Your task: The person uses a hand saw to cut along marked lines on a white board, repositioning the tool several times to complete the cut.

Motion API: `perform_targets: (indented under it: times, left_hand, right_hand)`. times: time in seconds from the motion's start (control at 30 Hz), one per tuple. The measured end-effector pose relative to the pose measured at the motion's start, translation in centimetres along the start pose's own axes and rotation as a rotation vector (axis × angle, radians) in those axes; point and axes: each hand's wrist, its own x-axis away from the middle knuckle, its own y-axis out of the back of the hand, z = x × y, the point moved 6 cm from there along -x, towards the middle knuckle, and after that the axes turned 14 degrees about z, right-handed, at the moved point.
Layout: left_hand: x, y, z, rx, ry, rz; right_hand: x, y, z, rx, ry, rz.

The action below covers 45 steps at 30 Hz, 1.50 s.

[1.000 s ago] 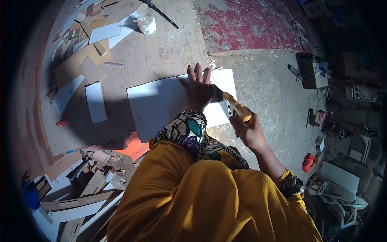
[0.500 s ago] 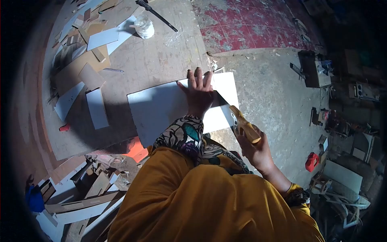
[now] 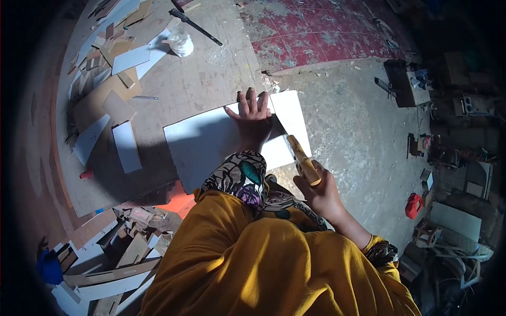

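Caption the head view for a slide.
Person's left hand presses a white board down while the right hand holds a wooden-handled saw against it.

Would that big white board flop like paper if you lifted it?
Probably not: the white board lies flat with straight edges, so it looks stiff. Its smooth face might slide; the left hand presses flat on it.
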Motion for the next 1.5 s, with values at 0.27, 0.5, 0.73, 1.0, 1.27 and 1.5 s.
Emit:
perform_targets:
  times: [0.27, 0.5, 0.73, 1.0, 1.27, 1.5]
  left_hand:
    - [0.1, 0.3, -0.4, 0.011, 0.006, 0.036]
    - [0.1, 0.7, -0.3, -0.051, 0.003, 0.046]
    - [0.2, 0.5, -0.1, -0.006, 0.005, 0.007]
    - [0.0, 0.9, -0.3, -0.012, 0.01, 0.082]
    - [0.3, 1.1, -0.3, -0.052, -0.006, -0.031]
    - [0.0, 0.2, 0.1, 0.076, -0.027, -0.022]
  right_hand:
    - [-2.8, 1.3, -2.2, -0.336, -0.019, -0.03]
    - [-2.7, 1.5, -1.8, -0.342, -0.128, 0.034]
    - [0.3, 1.5, -0.2, -0.307, -0.062, -0.038]
    - [-2.2, 1.9, 0.6, -0.301, -0.112, -0.002]
    - [-3.7, 1.8, -1.3, -0.272, -0.19, 0.035]
    - [-2.1, 0.3, -2.1, -0.147, -0.006, -0.012]
